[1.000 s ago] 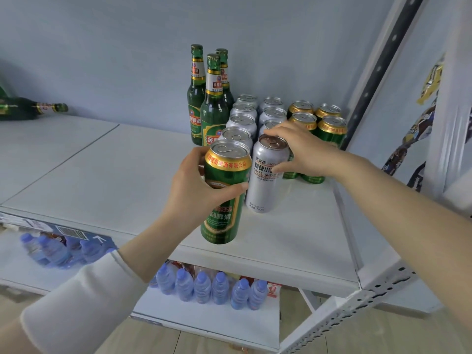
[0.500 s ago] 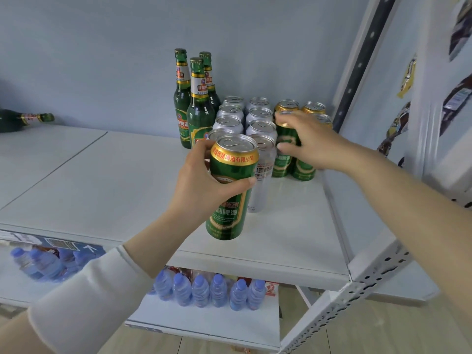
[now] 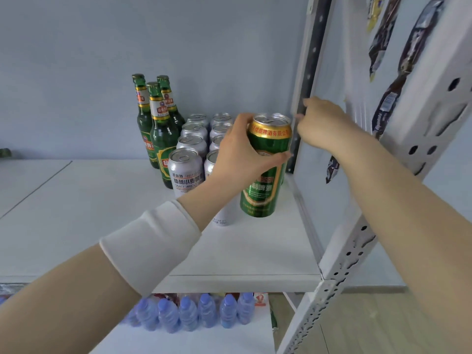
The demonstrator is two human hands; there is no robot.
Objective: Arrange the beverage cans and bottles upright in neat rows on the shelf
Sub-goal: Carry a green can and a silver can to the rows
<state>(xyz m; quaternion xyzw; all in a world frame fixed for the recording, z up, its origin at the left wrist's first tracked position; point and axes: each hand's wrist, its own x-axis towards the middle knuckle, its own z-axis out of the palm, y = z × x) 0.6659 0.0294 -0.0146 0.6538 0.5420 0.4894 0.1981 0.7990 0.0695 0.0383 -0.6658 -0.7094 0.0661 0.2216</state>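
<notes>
My left hand grips a tall green and gold beer can upright near the top, at the right end of the white shelf. The can's base is at the shelf surface, just right of the silver cans. My right hand hovers behind and right of it by the shelf's upright, fingers loosely curled, nothing visible in it. Two rows of silver cans stand upright left of the green can; my left wrist covers part of the front ones. Three green glass bottles stand upright at the back left of the cans.
The perforated white shelf post and side panel close off the right. Snack packets hang beyond it. Packs of water bottles fill the lower shelf. A dark green object lies at the far left edge.
My left hand carried the green can right and back, past the front silver can, to the right end. My right hand left the cans and rose toward the upright.
</notes>
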